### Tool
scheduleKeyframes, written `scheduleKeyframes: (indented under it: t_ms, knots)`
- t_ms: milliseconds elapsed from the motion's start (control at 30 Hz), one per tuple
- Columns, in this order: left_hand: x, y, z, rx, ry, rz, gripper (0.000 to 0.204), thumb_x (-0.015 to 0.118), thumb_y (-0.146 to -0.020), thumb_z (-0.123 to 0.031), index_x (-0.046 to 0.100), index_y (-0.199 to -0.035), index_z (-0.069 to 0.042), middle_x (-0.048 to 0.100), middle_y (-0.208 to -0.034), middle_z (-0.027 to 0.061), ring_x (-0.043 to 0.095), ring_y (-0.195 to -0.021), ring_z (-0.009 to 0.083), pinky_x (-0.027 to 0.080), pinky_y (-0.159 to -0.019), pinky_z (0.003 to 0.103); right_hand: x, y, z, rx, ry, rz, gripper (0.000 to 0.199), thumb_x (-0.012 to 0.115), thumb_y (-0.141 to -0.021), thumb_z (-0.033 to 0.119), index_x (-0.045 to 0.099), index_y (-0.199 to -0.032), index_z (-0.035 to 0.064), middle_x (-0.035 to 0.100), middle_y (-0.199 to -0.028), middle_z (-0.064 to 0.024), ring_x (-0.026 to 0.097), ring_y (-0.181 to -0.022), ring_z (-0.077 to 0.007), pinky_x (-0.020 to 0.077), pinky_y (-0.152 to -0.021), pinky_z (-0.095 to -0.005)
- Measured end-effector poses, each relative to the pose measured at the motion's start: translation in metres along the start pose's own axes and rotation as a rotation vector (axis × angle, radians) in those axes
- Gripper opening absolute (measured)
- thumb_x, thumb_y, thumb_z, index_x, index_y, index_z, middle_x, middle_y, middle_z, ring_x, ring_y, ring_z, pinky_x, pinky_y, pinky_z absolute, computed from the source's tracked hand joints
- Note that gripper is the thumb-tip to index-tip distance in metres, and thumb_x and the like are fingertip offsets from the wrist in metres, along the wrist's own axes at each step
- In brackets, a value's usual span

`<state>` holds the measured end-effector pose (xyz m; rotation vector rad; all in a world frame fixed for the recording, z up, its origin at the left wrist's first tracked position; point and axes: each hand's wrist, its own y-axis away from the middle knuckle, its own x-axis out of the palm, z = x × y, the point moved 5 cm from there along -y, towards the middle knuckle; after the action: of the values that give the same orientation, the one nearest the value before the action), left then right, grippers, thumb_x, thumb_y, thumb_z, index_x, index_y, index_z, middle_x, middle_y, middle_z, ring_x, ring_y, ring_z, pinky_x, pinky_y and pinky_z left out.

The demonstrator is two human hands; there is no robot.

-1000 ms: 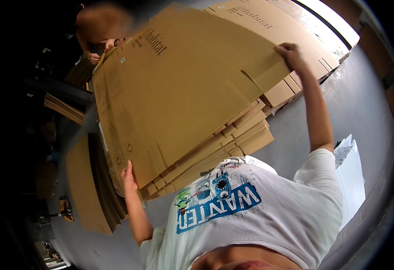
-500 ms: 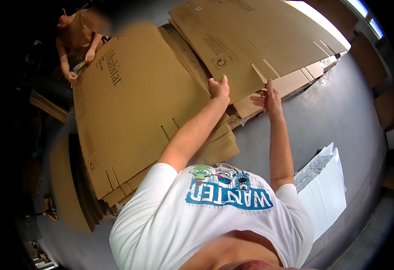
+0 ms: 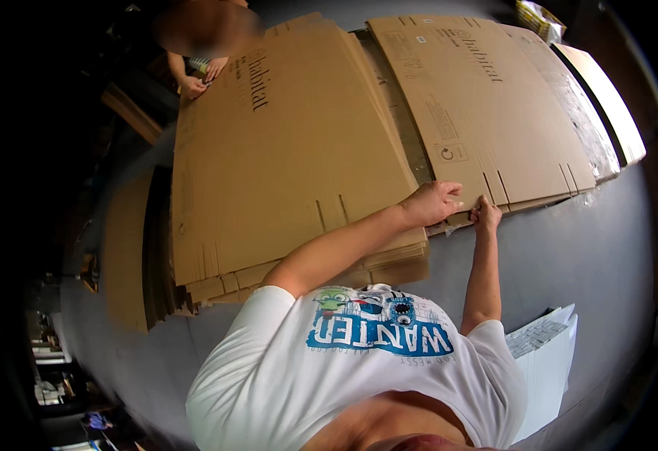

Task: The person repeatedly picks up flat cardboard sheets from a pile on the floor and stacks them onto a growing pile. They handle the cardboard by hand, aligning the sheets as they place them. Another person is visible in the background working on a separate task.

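Cardboard sheet [image 3: 468,105] — at right fingers [image 3: 484,204]

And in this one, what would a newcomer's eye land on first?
Probably the two big stacks of flat brown cardboard: the left stack and the right stack, spread across the middle and top. Then the person's left grip and right grip, close together at the right stack's near edge. The boldly printed white T-shirt fills the lower middle.
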<state>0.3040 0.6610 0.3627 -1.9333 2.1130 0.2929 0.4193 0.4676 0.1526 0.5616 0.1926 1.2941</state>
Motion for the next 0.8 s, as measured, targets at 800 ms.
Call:
scheduleKeyframes:
  t_ms: [800]
  knots:
    - [-0.359,0.543,0.158,-1.012,-1.217,-1.479,0.046,0.057,-0.082,-0.035,0.052,-0.113,-0.003,0.059,-0.101,0.0153,0.057,-0.091,0.0308,0.044,-0.077,0.046,0.155,0.175,0.006,-1.029,1.418,0.321,0.045,0.047,-0.091,0.039,0.061,-0.074,-0.0006,0.061,-0.073,-0.0245,0.059,-0.07,-0.0403,0.047,-0.062,-0.0494]
